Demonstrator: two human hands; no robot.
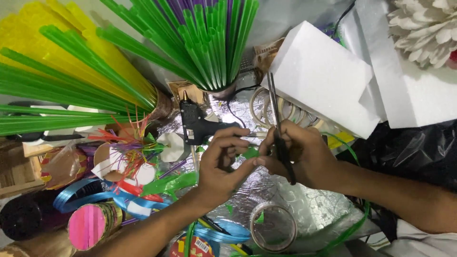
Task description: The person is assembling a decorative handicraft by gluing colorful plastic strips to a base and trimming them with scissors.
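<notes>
1. Long green plastic straws (62,90), fanned at far left for reach.
2. Black hot-glue gun (200,126), lying on the foil-covered tabletop (309,209).
3. Left hand (221,164): fingers pinched on a small green strip piece (250,153), presenting it to the blades.
4. Right hand (297,157): grip clenched around black-handled scissors (278,131), blades nearly closed, tips up.
5. White foam block (323,76), far side.

A craft worktable, probably in a home: bundles of green straws (209,43) and yellow straws (71,38), a black glue gun (200,126), foam blocks (328,76), ribbon rolls (90,223), tape (273,228) and a foil sheet (304,200) crowd it.
</notes>
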